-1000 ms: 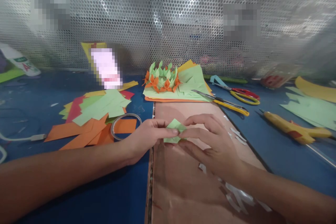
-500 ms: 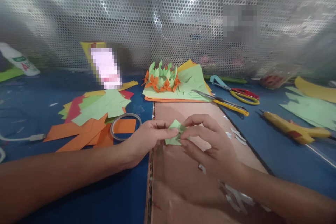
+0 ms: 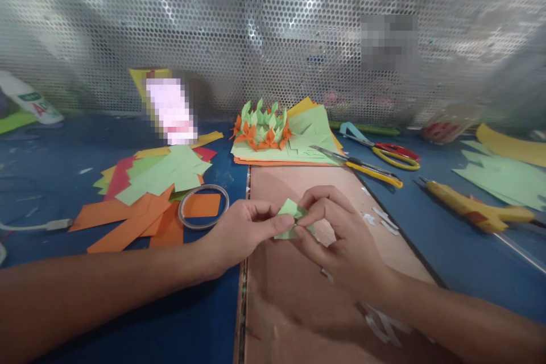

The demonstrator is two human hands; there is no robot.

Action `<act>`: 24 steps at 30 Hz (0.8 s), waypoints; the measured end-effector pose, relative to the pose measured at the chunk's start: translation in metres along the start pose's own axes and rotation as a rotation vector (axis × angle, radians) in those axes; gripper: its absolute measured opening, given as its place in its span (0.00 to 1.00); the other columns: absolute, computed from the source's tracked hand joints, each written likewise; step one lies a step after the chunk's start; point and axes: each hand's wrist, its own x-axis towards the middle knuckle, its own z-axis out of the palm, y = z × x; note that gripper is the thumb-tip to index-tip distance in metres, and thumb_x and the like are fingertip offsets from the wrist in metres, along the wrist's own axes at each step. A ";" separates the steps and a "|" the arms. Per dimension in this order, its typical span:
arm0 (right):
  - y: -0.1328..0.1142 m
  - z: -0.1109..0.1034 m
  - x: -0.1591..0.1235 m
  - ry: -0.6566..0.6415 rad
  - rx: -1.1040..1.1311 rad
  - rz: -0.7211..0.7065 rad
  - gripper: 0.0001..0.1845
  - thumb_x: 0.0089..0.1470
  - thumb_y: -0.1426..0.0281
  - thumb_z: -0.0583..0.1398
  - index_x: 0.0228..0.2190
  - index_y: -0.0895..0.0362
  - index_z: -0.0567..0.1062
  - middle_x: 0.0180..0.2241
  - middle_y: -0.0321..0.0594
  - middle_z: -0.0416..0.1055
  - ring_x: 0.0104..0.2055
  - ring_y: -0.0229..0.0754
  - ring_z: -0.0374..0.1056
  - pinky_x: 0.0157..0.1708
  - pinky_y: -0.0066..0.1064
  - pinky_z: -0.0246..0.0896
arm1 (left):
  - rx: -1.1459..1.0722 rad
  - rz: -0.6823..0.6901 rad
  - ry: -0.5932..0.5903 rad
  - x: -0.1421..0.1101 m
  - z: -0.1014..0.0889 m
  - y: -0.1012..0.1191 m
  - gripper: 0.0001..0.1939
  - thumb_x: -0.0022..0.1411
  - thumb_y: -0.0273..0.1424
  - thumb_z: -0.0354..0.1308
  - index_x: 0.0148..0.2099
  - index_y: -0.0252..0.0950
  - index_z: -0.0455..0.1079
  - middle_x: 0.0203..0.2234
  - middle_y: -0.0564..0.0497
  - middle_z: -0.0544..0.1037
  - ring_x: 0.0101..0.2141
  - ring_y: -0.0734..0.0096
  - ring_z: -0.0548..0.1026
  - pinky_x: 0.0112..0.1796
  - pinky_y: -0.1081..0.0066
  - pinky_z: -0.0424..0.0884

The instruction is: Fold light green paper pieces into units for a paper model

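Observation:
A small folded piece of light green paper point(image 3: 290, 206) is held between both hands over the brown board point(image 3: 294, 301). My left hand point(image 3: 243, 230) pinches its left side, thumb on top. My right hand point(image 3: 341, 233) grips the right side between thumb and fingertips, which hide part of the folds. Beyond the hands, a ring of green and orange folded paper point(image 3: 262, 128) rests on a stack of coloured sheets point(image 3: 313, 125). A roll of tape point(image 3: 182, 222) lies left of my left hand, over orange paper strips point(image 3: 128, 227).
Right of the board lie a yellow cutter knife point(image 3: 375, 176), scissors point(image 3: 398, 154) and a yellow glue gun point(image 3: 473, 205). Paper scraps point(image 3: 386, 219) are scattered on the board. A white glue bottle point(image 3: 29, 99) and a blurred phone point(image 3: 170, 111) stand at the left, before a perforated metal wall point(image 3: 273, 28).
Both hands have shifted slightly, the green paper moving a little to the right and down. My right fingers have drawn closer together on the paper.

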 end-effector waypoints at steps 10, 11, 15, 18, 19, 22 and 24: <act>0.001 0.003 -0.004 -0.029 0.341 0.235 0.09 0.52 0.75 0.55 0.32 0.53 0.59 0.35 0.38 0.61 0.36 0.39 0.63 0.34 0.31 0.62 | -0.008 0.015 -0.043 0.001 -0.002 -0.001 0.11 0.51 0.37 0.61 0.33 0.34 0.75 0.23 0.54 0.74 0.25 0.77 0.66 0.28 0.76 0.60; 0.002 0.003 -0.004 -0.041 0.372 0.265 0.08 0.53 0.74 0.55 0.33 0.53 0.59 0.34 0.38 0.61 0.35 0.38 0.63 0.34 0.31 0.62 | 0.000 0.020 -0.041 0.002 -0.003 -0.001 0.11 0.51 0.37 0.61 0.33 0.34 0.75 0.23 0.55 0.73 0.24 0.78 0.65 0.27 0.76 0.59; 0.004 0.002 -0.003 -0.081 0.385 0.343 0.05 0.53 0.71 0.56 0.33 0.53 0.63 0.32 0.36 0.64 0.33 0.38 0.64 0.33 0.30 0.63 | 0.072 0.052 -0.018 0.003 -0.002 -0.002 0.12 0.51 0.38 0.61 0.29 0.32 0.72 0.18 0.58 0.66 0.21 0.80 0.60 0.24 0.77 0.55; 0.003 0.001 -0.002 -0.111 0.364 0.350 0.03 0.53 0.71 0.56 0.32 0.53 0.67 0.31 0.37 0.66 0.32 0.37 0.65 0.31 0.29 0.64 | 0.087 0.063 -0.028 0.004 -0.001 -0.002 0.13 0.52 0.38 0.60 0.30 0.31 0.71 0.19 0.57 0.66 0.22 0.80 0.60 0.24 0.77 0.55; 0.003 0.000 -0.001 -0.115 0.359 0.340 0.03 0.53 0.72 0.56 0.33 0.53 0.68 0.31 0.37 0.67 0.32 0.37 0.66 0.32 0.29 0.64 | 0.082 0.067 -0.031 0.004 -0.001 -0.002 0.13 0.52 0.38 0.60 0.31 0.31 0.71 0.20 0.56 0.67 0.23 0.79 0.61 0.25 0.77 0.56; 0.001 -0.002 0.001 -0.123 0.319 0.263 0.06 0.53 0.73 0.57 0.34 0.53 0.71 0.33 0.38 0.70 0.35 0.39 0.68 0.35 0.31 0.64 | 0.077 0.087 -0.020 0.003 -0.001 -0.003 0.12 0.53 0.37 0.59 0.32 0.31 0.70 0.23 0.55 0.68 0.25 0.78 0.64 0.27 0.77 0.59; 0.000 -0.004 0.002 -0.135 0.300 0.207 0.09 0.54 0.74 0.56 0.35 0.53 0.73 0.34 0.39 0.71 0.36 0.39 0.68 0.36 0.31 0.64 | 0.082 0.101 -0.009 0.003 -0.001 -0.003 0.12 0.54 0.37 0.58 0.31 0.32 0.69 0.23 0.55 0.68 0.24 0.79 0.63 0.27 0.77 0.59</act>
